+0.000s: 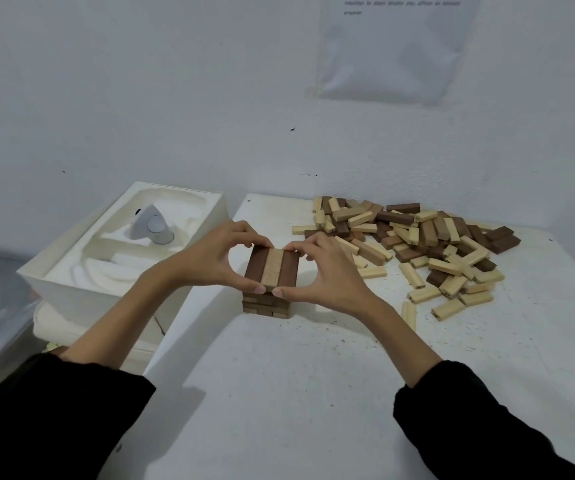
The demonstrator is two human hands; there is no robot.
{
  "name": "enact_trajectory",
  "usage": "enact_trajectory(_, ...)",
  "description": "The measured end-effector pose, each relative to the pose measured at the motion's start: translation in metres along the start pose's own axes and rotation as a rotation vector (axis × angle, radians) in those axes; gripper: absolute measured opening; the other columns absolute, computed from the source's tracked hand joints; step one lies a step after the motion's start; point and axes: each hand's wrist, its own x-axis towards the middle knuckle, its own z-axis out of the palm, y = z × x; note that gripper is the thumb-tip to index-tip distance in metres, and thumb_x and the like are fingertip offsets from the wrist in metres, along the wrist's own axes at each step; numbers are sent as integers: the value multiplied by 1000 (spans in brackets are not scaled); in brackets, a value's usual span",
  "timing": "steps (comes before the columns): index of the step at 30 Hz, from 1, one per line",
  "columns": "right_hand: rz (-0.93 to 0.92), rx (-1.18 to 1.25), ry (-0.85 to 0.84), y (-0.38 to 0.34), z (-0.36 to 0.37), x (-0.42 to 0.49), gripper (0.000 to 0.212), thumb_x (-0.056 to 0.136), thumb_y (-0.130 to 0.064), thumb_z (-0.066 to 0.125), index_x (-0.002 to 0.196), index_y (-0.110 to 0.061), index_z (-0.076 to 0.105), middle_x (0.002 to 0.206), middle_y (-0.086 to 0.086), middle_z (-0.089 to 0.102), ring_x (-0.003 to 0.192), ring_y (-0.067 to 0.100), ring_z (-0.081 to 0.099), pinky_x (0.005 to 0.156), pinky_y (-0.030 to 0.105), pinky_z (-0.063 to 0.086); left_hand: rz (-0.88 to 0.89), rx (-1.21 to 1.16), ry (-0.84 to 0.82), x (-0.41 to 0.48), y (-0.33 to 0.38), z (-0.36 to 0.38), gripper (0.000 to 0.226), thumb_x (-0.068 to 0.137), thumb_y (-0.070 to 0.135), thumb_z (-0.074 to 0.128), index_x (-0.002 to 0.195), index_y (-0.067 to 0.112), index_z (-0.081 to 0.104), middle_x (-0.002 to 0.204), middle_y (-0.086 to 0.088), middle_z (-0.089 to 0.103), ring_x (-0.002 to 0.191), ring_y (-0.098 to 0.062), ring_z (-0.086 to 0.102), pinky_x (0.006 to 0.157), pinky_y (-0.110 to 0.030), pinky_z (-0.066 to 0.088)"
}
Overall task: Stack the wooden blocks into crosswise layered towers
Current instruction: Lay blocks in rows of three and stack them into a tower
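- Left grip and right grip are each clamped on the top layer of the tower, thumbs on the near ends and fingers curled over the far ends; I judge they are squaring it up
- tabletop: white and speckled, it carries everything and looks flat and firm enough for a steady base
- pile: loose, dark and pale mixed, at the far right, apart from the tower; likely the source of the next layer
- tower: a few layers high, mid-tabletop between the two grips; probably only weight holds it together, so a sideways shove could shift a layer
- top layer: three laid side by side, dark, pale, dark, running away from the person, crosswise to the layer beneath
- block: a lone pale one lies near the right wrist; judged light, rigid, smooth-sided, not fragile; best pinched by its long sides near the middle, lowered flat, then nudged at the ends
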Motion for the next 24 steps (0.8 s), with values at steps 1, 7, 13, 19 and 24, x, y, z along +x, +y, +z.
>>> enact_trajectory(1,2,-3,-5,0,2,2,66,63,-51,79,121,-31,55,106,-9,44,101,7,41,96,41,36,-8,1,-5,1,-3,0,69,51,65,69,113,35,60,100,20,49,101,3,44,83,-1,28)
enact_trajectory(7,26,-13,-38,2,6,8,65,64,-50,79,121,-31,55,107,-9,44,103,7,39,95,40,37,-26,-36,-12,3,-13,3,68,52,64,70,113,36,59,101,19,49,103,1,43,84,-2,28)
enact_trajectory(13,25,-44,-53,4,7,8,66,64,-52,78,122,-32,54,108,-10,44,102,6,38,91,33,32,-25,-26,-21,4,-14,6,68,51,66,69,113,37,58,102,19,49,102,3,44,85,-3,28)
enact_trajectory(19,32,-66,-59,7,8,8,66,64,-53,78,123,-33,54,110,-8,46,105,8,39,90,34,32,-19,-23,-25,6,-14,8,70,51,66,69,113,36,59,102,19,50,102,3,43,84,-2,28)
enact_trajectory(24,34,-66,-56,7,9,7,68,65,-54,77,125,-33,53,113,-6,46,108,9,39,89,33,30,-27,-49,-29,4,-16,10,70,50,65,69,113,36,57,103,21,50,103,5,43,82,-1,29)
